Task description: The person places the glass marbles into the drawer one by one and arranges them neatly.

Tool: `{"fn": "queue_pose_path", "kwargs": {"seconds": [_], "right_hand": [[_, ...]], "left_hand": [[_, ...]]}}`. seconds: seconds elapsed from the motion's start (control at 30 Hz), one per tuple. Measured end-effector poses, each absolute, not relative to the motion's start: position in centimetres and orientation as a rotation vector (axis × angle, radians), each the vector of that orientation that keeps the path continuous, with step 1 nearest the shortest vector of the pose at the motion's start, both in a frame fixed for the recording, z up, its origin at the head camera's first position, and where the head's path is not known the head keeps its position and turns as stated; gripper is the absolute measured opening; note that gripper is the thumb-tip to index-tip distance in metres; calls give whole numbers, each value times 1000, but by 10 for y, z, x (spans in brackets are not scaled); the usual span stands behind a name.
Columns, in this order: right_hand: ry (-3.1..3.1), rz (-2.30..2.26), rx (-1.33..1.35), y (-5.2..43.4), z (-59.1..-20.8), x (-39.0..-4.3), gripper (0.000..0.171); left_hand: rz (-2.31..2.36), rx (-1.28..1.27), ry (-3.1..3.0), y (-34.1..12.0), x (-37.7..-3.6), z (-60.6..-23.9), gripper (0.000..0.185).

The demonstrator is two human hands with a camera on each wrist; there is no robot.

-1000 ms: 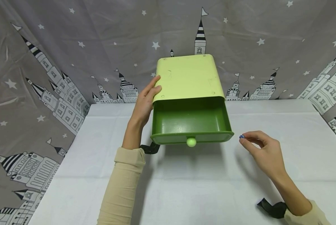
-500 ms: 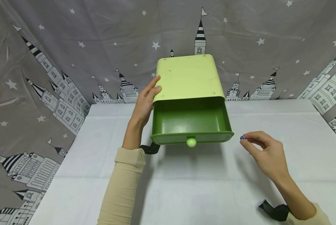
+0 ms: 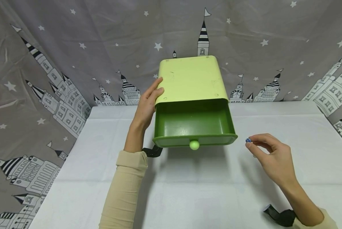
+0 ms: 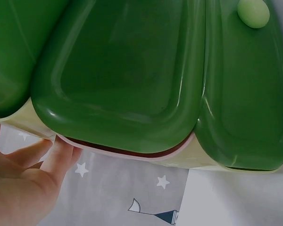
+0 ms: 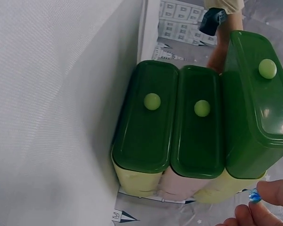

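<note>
- Fingers [image 3: 252, 140] of the right hand [image 3: 271, 157] are pinched on a small glossy blue bead [image 3: 248, 140].
- Straight left-hand fingers [image 3: 155, 89] are pressed against the smooth plastic drawer cabinet [image 3: 191, 78]; its open drawer [image 3: 194, 122] lies beside them.

open top drawer [image 3: 194, 122] unobstructed from above, bare table [image 3: 205, 190] in front, left hand [image 3: 146, 105] beside cabinet [image 3: 190, 78]
</note>
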State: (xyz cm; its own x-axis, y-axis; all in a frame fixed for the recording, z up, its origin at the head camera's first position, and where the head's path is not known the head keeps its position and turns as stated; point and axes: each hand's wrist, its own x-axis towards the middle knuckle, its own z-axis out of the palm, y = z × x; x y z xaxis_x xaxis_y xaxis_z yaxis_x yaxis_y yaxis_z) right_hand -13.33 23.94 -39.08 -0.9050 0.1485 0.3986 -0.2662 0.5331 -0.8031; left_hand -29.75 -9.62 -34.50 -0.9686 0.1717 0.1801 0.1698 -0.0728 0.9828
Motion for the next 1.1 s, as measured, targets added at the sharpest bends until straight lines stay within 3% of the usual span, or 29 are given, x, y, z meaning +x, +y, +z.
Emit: {"fn": "queue_pose_path", "kwargs": {"seconds": [0.5,1.1], "right_hand": [[-2153,1463,198,225,-370,-139,14],[-1834,1591,514,184,-343,-156,20]], "left_hand": [[2282,354,2110,-97,-296,-345,50],[2283,351,2120,-96,-297,-344,50]]}}
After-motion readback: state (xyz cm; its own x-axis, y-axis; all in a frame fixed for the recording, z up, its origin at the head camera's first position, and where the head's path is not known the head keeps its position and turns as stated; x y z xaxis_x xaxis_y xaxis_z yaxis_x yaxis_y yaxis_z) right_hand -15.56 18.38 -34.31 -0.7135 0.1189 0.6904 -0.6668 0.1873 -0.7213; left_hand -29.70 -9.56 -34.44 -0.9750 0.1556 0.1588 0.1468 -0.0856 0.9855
